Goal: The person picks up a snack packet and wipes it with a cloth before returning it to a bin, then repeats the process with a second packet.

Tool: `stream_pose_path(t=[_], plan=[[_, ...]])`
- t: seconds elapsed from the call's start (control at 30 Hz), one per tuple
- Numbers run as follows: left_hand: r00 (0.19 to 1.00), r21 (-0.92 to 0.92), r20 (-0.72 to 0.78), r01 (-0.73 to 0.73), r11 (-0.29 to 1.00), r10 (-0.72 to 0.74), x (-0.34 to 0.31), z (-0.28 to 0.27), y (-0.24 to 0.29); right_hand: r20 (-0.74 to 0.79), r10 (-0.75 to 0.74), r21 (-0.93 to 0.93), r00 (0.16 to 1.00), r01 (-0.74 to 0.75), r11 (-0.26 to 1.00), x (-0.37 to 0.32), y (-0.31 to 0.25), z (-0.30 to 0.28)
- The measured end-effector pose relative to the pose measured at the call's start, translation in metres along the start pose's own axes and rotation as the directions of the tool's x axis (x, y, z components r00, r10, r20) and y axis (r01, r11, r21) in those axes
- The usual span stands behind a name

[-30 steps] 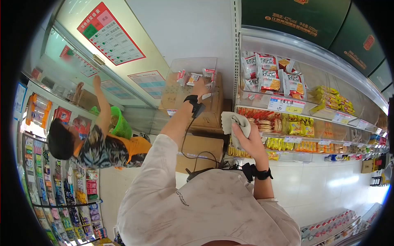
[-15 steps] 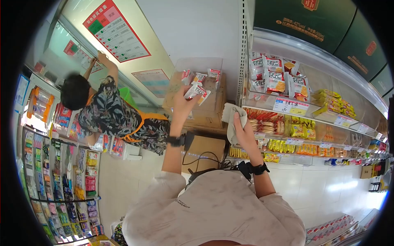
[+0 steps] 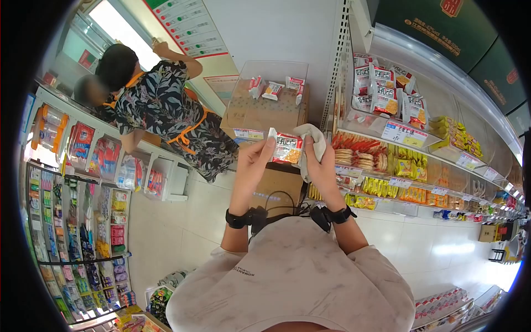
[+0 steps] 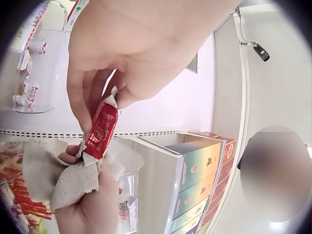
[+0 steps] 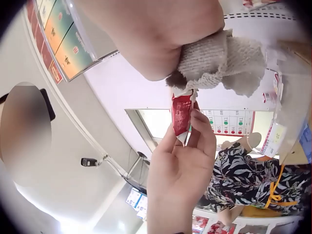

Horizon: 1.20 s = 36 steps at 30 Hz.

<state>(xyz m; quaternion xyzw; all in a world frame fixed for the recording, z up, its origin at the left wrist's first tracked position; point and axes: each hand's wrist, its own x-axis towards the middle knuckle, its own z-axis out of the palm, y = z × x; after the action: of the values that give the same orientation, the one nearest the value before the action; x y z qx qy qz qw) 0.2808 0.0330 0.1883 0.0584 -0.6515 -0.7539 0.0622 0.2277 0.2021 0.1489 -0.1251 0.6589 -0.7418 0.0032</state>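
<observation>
My left hand (image 3: pixel 254 167) pinches one end of a small red-and-white snack packet (image 3: pixel 287 148) in front of my chest. A light grey cloth (image 3: pixel 311 145) is bunched in my right hand (image 3: pixel 322 169), right up against the packet's other end. In the left wrist view the packet (image 4: pixel 103 127) shows its red side, with the cloth (image 4: pixel 75 184) at its lower tip. The right wrist view shows the same packet (image 5: pixel 182 113) between the left fingers and the cloth-wrapped right hand. Several similar packets (image 3: pixel 272 91) lie in a clear bin (image 3: pixel 265 67) beyond my hands.
Tiered shelves (image 3: pixel 406 133) of snacks stand on the right, with green boxes (image 3: pixel 442 27) on top. Cardboard boxes (image 3: pixel 263 119) support the clear bin. At left, a person in a dark leaf-print garment (image 3: pixel 166 105) stands beside a counter. Another goods rack (image 3: pixel 83 238) is at lower left.
My left hand went from the clear bin back toward my chest, bringing a packet out. The cloth in my right hand met the packet. The other person rose and shifted right along the counter.
</observation>
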Motion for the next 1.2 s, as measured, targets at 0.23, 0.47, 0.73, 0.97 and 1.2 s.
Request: stream_pose_path(t=[0.23, 0.47, 0.73, 0.97, 1.2], plan=[[0.991, 0.127, -0.056, -0.113, 0.985, 0.121, 0.009, 0.004, -0.016, -0.065, -0.037, -0.004, 0.997, 0.037, 0.999, -0.001, -0.012, 0.000], [0.989, 0.049, -0.098, -0.108, 0.993, 0.113, 0.013, 0.016, -0.031, -0.133, -0.010, 0.108, 0.991, 0.025, 0.994, -0.006, 0.002, -0.003], [0.955, 0.430, -0.036, -0.252, 0.867, 0.296, 0.014, 0.003, -0.015, -0.200, -0.279, -0.276, 0.939, 0.219, 0.936, -0.008, -0.022, -0.004], [0.849, 0.470, -0.093, -0.423, 0.775, 0.520, -0.004, 0.040, 0.014, 0.188, -0.239, -0.140, 0.953, 0.267, 0.953, -0.008, -0.045, 0.010], [0.949, 0.219, -0.075, -0.285, 0.933, 0.307, -0.002, 0.018, 0.011, 0.355, 0.140, 0.040, 0.924, -0.165, 0.986, -0.020, -0.035, -0.004]])
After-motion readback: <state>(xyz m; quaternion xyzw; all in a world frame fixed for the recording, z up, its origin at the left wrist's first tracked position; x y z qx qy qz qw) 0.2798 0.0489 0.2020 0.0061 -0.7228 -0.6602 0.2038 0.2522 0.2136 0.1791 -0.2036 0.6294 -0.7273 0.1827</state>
